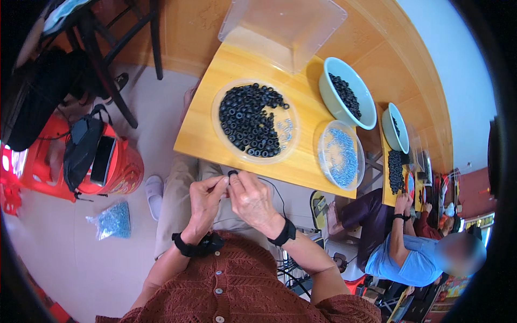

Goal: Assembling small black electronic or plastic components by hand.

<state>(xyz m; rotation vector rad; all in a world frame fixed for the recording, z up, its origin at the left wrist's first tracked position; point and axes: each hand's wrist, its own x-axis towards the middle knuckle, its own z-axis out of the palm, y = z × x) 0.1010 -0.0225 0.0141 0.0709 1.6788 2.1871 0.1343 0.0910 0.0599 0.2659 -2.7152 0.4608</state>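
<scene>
Just off the table's near edge, my two hands meet in front of my lap. My right hand (250, 198) is closed, its fingertips round a small black ring (232, 173). My left hand (207, 200) pinches close beside it, thumb and forefinger pressed together at the ring; anything between them is too small to make out. Beyond my hands, a round clear shallow tray (216, 126) holds a heap of black rings (242, 119) and a few small silvery pins (285, 132). To its right, another clear round tray (321, 161) carries many small silvery-blue pins (347, 153).
A pale green basin (369, 110) with black pieces stands on the wooden table (202, 121), near an upright clear plastic box (283, 29). At right, a person in blue (406, 261) works at another table. A red stool (121, 169) and a bag of pins (114, 220) are at left.
</scene>
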